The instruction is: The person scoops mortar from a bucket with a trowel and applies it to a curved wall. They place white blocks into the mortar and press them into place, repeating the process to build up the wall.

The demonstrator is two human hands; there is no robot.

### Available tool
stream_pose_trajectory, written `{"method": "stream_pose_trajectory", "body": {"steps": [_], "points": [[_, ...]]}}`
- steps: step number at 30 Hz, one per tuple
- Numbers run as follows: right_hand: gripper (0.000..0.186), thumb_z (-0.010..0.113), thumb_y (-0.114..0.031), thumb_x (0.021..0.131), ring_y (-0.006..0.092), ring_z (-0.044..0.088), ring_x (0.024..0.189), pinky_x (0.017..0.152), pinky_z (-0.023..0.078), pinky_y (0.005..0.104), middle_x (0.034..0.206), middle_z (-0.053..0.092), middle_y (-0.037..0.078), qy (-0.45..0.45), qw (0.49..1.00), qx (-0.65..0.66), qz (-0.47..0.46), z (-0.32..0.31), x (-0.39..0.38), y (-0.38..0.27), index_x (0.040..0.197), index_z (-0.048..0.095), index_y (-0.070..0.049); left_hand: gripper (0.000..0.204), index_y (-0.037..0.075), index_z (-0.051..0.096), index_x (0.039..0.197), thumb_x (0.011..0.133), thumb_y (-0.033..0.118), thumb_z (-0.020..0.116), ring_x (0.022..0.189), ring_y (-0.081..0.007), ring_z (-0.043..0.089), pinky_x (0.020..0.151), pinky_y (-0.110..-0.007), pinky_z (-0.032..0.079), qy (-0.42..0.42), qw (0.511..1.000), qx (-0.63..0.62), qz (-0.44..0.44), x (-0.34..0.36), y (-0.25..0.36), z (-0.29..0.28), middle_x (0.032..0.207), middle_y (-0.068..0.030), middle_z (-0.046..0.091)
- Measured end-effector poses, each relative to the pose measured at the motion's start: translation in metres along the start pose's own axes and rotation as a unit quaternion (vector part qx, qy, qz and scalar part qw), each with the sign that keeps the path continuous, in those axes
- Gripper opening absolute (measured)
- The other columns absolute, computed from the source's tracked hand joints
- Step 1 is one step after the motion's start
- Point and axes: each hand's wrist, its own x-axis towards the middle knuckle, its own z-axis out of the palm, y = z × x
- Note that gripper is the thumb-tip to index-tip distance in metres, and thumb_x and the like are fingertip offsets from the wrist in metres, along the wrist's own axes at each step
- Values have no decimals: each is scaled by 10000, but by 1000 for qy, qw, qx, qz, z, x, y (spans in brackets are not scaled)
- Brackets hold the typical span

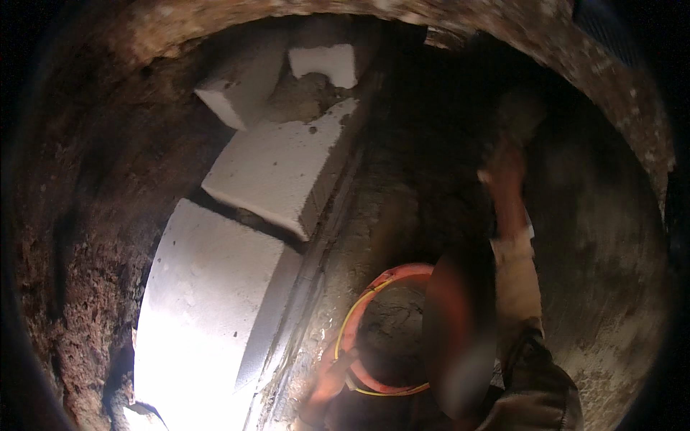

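An orange bucket (348,337) with a yellow wire handle (341,332) stands low in the middle, and grey wet mortar (392,327) lies in it. My left hand (332,377) is closed on the bucket's near left rim, by the handle. Away from me, along the right side, my right arm is stretched out. Its hand (507,169) looks closed round something dim, with a blurred greyish shape (523,116) just beyond the fingers. A dark, blurred oval shape (460,330) very close to the camera hides the bucket's right side.
On the left, large pale blocks (208,287) run away from me in a row, with gaps between them. Mortar (302,100) lies among the far blocks. Rough brown earth walls (79,237) curve around, and a dark wall (596,237) rises at the right.
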Motion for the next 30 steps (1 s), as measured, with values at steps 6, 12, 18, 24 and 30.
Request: {"method": "stream_pose_trajectory", "body": {"steps": [6,12,18,24,30], "points": [[546,712,-334,869,278,539,1266,1082,400,450,1356,587,123,-5,982,-166,-92,-43,115,-147,1344,589,-94,403,-5,576,1340,955,107,618,1152,-162,541,1038,-316,388,-39,999,-14,-10,6,6,7,1213,-36,621],[268,645,-171,934,178,608,756,636,523,355,951,645,74,165,929,137,-300,10,107,-112,1178,605,-68,381,-13,572,1322,953,72,619,1075,-156,570,925,-295,461,-36,998,49,28,4,-4,-9,1192,-49,587],[299,583,-230,1009,157,600,685,556,506,288,924,643,86,-110,781,614,43,-13,44,-71,1240,573,-40,379,-12,592,1301,942,97,641,1183,-187,532,1002,-329,432,-43,996,30,72,11,-4,-10,1326,-84,539],[344,515,-250,1041,186,612,719,625,552,309,914,640,90,-206,794,571,-21,65,89,-24,1284,542,-9,388,-14,587,1317,950,100,637,1140,-175,559,979,-333,451,-28,996,42,70,10,-19,-16,1265,-85,573],[344,506,-241,1046,177,616,772,645,535,293,967,638,79,-28,923,204,-325,78,232,-8,1291,537,-1,456,-5,513,1398,970,103,628,1203,-180,538,1041,-339,416,-89,995,-34,38,18,-5,-7,1262,-55,587]]}}
